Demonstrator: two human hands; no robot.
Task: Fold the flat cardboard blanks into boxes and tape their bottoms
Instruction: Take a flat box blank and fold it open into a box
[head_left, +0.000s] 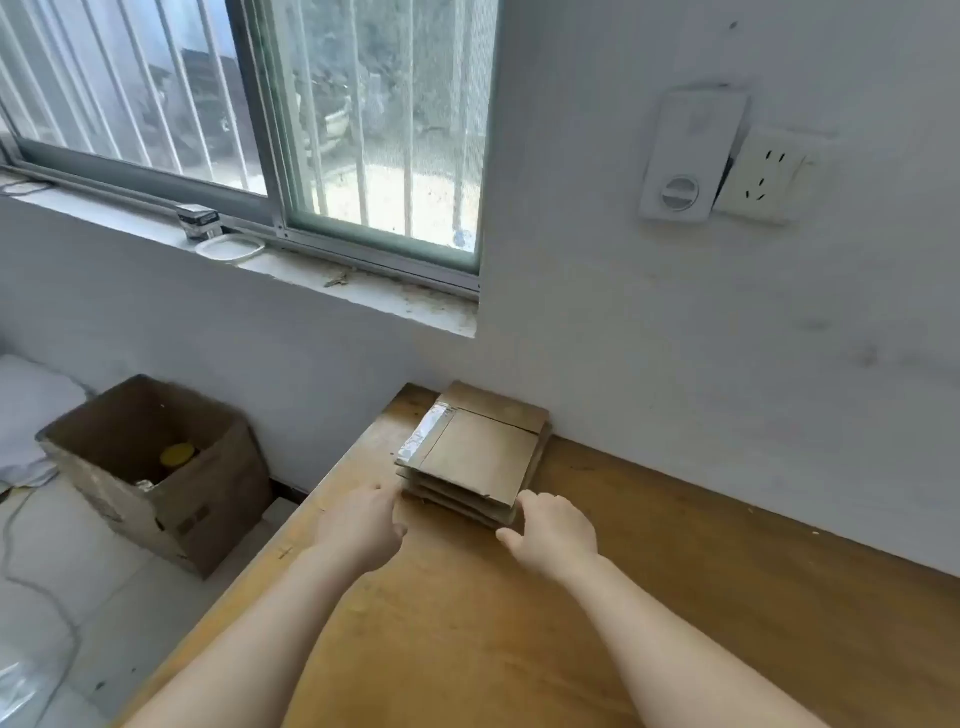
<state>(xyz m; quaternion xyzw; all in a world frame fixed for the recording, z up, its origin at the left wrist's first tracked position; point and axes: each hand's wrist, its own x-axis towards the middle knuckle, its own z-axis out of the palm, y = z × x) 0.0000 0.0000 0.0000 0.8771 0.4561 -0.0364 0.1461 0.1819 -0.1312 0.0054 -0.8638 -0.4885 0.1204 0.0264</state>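
A stack of flat cardboard blanks (478, 457) lies at the far left corner of the wooden table (675, 597), against the wall. The top blank carries a strip of shiny tape along its left edge. My left hand (363, 525) reaches to the stack's near left corner, fingertips at its edge. My right hand (550, 530) is at the near right corner, fingers touching the side of the stack. Neither hand has lifted a blank. No tape roll is in view.
An open cardboard box (156, 467) with a yellow-lidded item inside stands on the floor left of the table. A window sill (311, 275) holds a small box and a white dish. A wall socket (763, 176) and white device sit above the table.
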